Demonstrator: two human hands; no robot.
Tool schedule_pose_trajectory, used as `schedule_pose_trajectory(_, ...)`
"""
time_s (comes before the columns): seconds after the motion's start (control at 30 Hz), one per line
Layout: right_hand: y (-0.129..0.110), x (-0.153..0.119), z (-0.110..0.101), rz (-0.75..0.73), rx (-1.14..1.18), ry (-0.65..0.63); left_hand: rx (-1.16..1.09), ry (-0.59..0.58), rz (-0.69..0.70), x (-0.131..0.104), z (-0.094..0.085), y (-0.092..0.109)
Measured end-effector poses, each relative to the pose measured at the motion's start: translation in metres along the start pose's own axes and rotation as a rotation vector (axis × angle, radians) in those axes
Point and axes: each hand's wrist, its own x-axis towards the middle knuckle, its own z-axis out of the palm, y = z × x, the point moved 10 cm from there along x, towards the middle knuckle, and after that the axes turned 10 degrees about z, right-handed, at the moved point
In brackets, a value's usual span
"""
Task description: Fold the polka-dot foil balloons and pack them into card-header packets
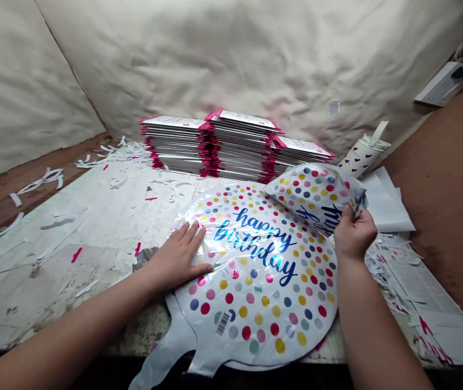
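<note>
A flat round foil balloon (248, 303) with coloured dots and blue "happy birthday" lettering lies at the front of the table, its tail hanging past the front edge. My left hand (180, 257) rests on its left side, fingers spread. My right hand (355, 230) is closed on the edge of a second dotted balloon (313, 187), which is folded up over the right side of the first one. More balloon edges show beneath at the lower left.
Tall stacks of pink-edged cards (239, 143) stand at the back against a cream sheet. A cup with hearts (364, 154) and white paper (390, 203) are at the right. Paper scraps litter the table (105, 222). A power strip (445, 81) hangs upper right.
</note>
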Motion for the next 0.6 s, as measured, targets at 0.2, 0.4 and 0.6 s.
schedule_pose_trajectory(0.2, -0.051, -0.12, 0.015, -0.464, 0.071, -0.565, -0.385, 0.177, -0.032, 0.006, -0.028, 0.026)
schedule_pose_trajectory(0.4, -0.046, -0.194, 0.045, -0.408, 0.066, -1.253, -0.507, 0.392, -0.092, -0.002, -0.049, 0.027)
schedule_pose_trajectory(0.6, -0.027, -0.124, 0.041, 0.072, 0.299, -1.01, -0.361, 0.594, 0.427, -0.01, -0.085, 0.112)
